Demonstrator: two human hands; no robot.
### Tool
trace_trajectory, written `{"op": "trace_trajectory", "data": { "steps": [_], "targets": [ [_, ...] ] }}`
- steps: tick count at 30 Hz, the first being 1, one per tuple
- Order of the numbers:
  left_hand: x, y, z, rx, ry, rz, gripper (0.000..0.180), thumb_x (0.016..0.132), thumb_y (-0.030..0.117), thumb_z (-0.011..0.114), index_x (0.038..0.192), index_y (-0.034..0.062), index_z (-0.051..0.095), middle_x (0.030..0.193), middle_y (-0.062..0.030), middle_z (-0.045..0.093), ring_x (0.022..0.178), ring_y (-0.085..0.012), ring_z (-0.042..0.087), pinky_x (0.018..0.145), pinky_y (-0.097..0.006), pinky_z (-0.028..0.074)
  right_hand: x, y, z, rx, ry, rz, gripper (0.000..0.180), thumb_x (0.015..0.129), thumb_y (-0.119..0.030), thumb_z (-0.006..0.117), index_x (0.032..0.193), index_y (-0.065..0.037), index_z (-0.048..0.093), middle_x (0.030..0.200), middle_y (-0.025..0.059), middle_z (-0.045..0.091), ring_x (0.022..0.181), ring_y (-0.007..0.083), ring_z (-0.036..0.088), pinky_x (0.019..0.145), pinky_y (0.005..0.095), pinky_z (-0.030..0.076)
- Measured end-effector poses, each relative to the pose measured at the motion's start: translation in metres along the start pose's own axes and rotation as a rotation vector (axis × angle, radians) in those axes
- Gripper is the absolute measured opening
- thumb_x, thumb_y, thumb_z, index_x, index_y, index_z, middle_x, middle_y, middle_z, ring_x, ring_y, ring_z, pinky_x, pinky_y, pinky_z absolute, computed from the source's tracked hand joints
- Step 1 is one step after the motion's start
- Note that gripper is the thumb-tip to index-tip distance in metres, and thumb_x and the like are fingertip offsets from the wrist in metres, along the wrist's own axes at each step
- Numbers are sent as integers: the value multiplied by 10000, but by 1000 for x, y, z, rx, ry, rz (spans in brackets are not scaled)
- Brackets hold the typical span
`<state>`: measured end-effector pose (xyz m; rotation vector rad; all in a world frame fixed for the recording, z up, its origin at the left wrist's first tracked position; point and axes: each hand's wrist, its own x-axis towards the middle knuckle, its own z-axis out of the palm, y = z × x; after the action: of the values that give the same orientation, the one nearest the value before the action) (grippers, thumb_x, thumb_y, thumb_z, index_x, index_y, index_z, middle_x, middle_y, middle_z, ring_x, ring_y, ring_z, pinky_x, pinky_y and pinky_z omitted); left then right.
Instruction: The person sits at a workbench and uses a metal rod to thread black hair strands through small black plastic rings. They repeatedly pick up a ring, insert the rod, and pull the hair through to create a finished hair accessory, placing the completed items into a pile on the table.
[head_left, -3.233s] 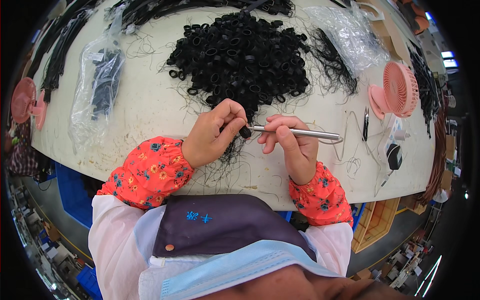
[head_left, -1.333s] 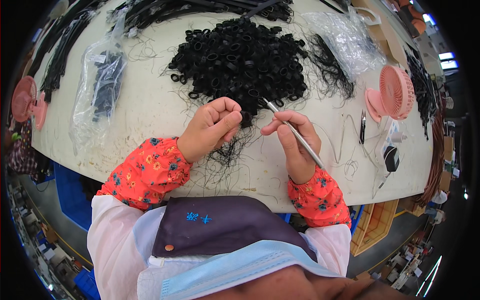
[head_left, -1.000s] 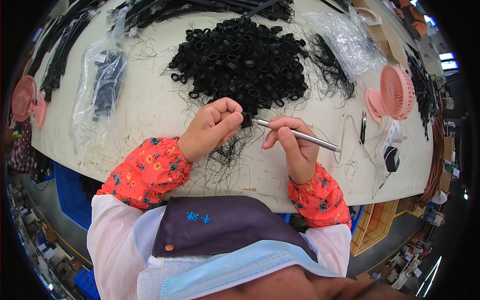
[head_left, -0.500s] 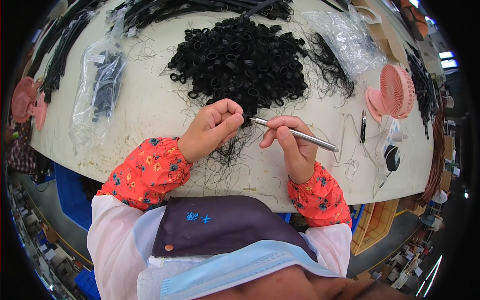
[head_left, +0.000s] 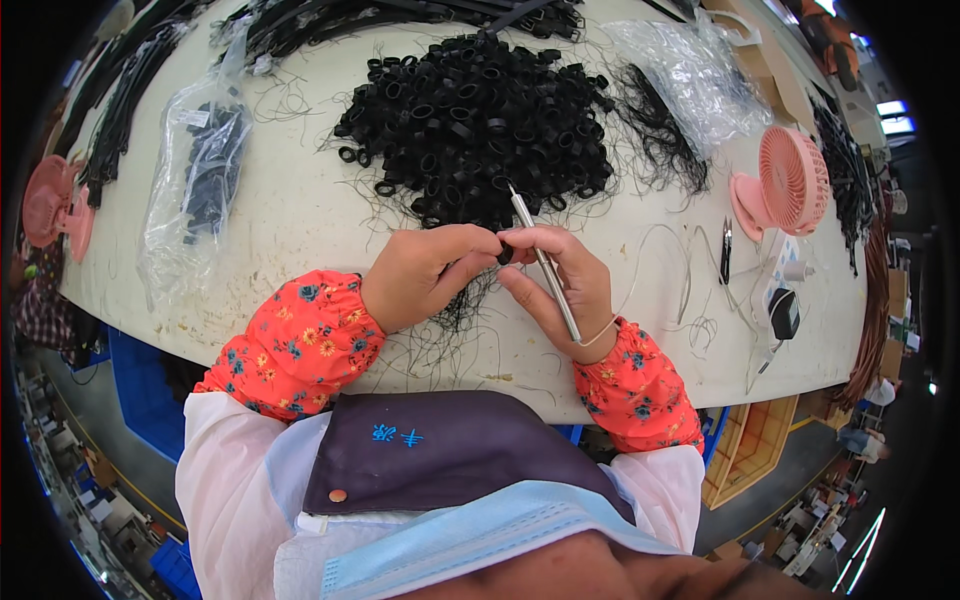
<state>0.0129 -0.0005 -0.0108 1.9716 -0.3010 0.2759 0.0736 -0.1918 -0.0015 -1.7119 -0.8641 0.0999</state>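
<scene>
My left hand (head_left: 425, 278) pinches a small black loop (head_left: 505, 255) between thumb and forefinger, in front of the pile. Fingertips of my right hand (head_left: 575, 285) meet the same loop from the other side. Across the right palm lies a slim silver pen-shaped tool (head_left: 549, 266), its fine tip pointing up and away toward the pile. A thin pale cord seems to run from its rear end past the wrist. Just beyond both hands rises a big heap of black loops (head_left: 480, 125). Loose black threads (head_left: 458, 312) lie beneath my hands.
Clear plastic bags (head_left: 195, 185) lie at left, another (head_left: 690, 85) at far right. Pink fans (head_left: 793, 180) stand on both sides. Black-handled snips (head_left: 726, 253) and a power strip (head_left: 780, 285) are at right. Black straps (head_left: 400, 15) line the back edge.
The silver tool has swung from pointing at the left hand to pointing away from me. My right fingers have come to the loop, and my left hand has shifted slightly nearer and right.
</scene>
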Motion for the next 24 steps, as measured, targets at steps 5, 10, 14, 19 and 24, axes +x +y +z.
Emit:
{"op": "trace_trajectory", "data": {
  "steps": [5,10,14,19,24],
  "targets": [
    [4,5,-1,-150,-61,-118,170,887,46,609,1053,21,580,808,-86,666,708,-96,645,610,-237,485,0,5,0,61,13,2,344,760,34,719,1071,-63,608,953,81,625,738,127,607,675,248,498],
    [19,3,-4,-597,-164,-317,220,914,82,591,1105,-23,557,793,-54,674,728,-65,621,630,-236,485,6,1,-5,49,65,-92,342,756,63,700,1052,-55,579,1005,97,637,732,116,586,662,239,485],
    [37,10,-16,-758,-381,-549,233,929,161,587,1089,-8,578,760,-44,666,637,-25,560,536,-180,404,6,3,-8,25,78,-122,344,761,75,680,1053,-54,551,1046,121,642,753,120,585,666,240,482],
    [37,3,-17,-774,-364,-642,166,924,154,593,1007,10,585,741,-39,659,626,-23,551,520,-181,386,8,4,-8,41,42,-111,339,806,73,627,1111,-41,534,1065,137,641,795,136,599,743,273,489],
    [35,5,-17,-639,-198,-521,124,917,118,596,938,-1,566,720,-41,645,625,-64,579,578,-207,442,6,-9,-11,223,148,86,212,969,-87,478,1147,19,524,1061,138,638,861,155,626,794,280,480]
  ]
}}
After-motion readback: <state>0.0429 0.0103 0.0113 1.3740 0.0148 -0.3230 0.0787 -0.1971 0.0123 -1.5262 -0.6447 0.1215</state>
